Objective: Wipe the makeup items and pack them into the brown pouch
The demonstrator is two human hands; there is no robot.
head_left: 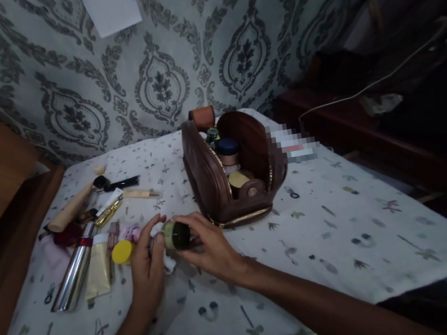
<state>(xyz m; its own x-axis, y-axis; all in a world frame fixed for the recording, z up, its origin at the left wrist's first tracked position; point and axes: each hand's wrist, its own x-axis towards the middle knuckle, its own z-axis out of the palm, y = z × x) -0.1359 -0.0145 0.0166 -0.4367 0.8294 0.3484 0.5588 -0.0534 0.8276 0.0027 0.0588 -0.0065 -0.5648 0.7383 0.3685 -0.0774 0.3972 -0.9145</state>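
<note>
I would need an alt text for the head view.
A right hand holds a small dark-green jar, the left hand at its other end, over a white patterned tablecloth. An open brown zippered bag stands beyond; left of the hands lie assorted cosmetics.

a white panel (112, 7) is on the patterned wall (162, 83), a pale cord (355, 95) farther right.

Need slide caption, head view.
Right hand holds a green jar, left hand at its end, beside an open brown bag; cosmetics on patterned cloth.
</note>
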